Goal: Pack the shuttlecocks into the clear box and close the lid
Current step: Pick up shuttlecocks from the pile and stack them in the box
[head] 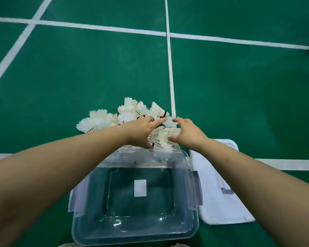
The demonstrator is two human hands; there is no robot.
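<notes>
Spanning the whole view, the green badminton court floor [239,86] is crossed by white lines.

- The clear box [194,220] is set on the floor nearest the person, open, with nothing seen inside it.
- The white lid [219,193] is laid flat just beside the box, on its right.
- The feather shuttlecocks [100,120] are heaped on the floor against the far wall of the box; none is packed yet.
- The left hand [141,132] is pressed into the heap with fingers stretched out, nothing clasped.
- The right hand [189,134] is curled over a few shuttlecocks, thumb underneath, so a bunch is caught between the two hands.

Step judged: the first gathering of shuttlecocks. The next move calls for the bunch to be lifted over the far rim and dropped in without crushing the feathers.

A white sticker [140,188] is seen on the box bottom; no writing can be read on it, and no brand is made out anywhere.
</notes>
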